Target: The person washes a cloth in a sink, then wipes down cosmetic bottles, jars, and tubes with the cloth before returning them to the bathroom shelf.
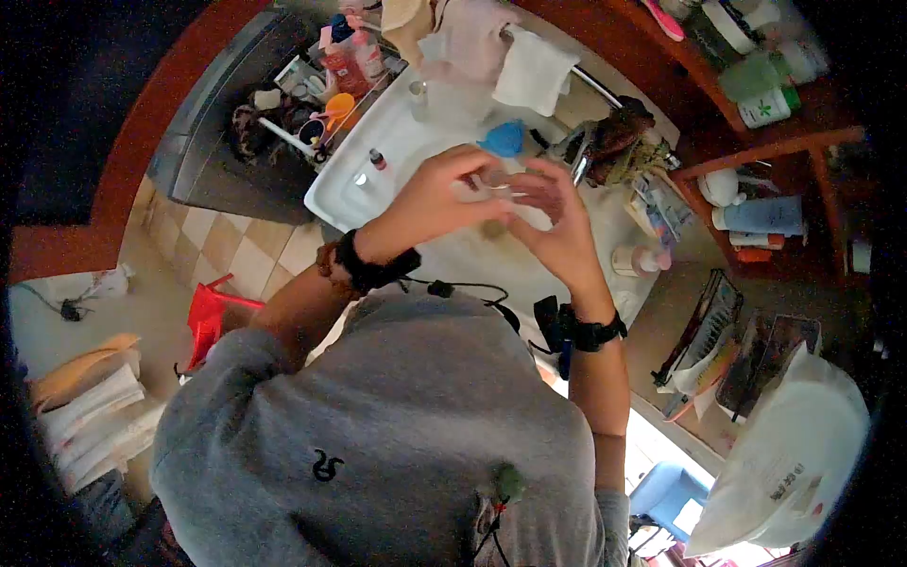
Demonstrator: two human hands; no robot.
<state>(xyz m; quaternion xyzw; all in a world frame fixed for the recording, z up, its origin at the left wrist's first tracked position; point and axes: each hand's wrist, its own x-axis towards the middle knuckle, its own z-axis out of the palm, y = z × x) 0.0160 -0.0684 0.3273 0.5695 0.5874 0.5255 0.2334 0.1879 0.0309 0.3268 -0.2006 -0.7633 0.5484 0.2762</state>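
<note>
Above the white sink [326, 189], my left hand [439, 198] and my right hand [562, 231] meet with curved fingers, their thumb tips close together. Between the fingertips is a small, pale, see-through thing [497, 180]; blur hides its kind. Both hands look closed around it. A small dark bottle [378, 159] stands on the sink's left side, by a round metal fitting. Beyond my fingers lies a blue object [504, 139] of unclear kind. The metal faucet [580, 171] is just past my right fingers.
Bottles and an orange cup [340, 109] crowd the left rack. Towels [536, 71] hang at the back. A pump bottle [642, 260] stands right of the sink. Wooden shelves [775, 151] hold toiletries. A white plastic bag [794, 454] sits lower right, a red plastic item [210, 317] left.
</note>
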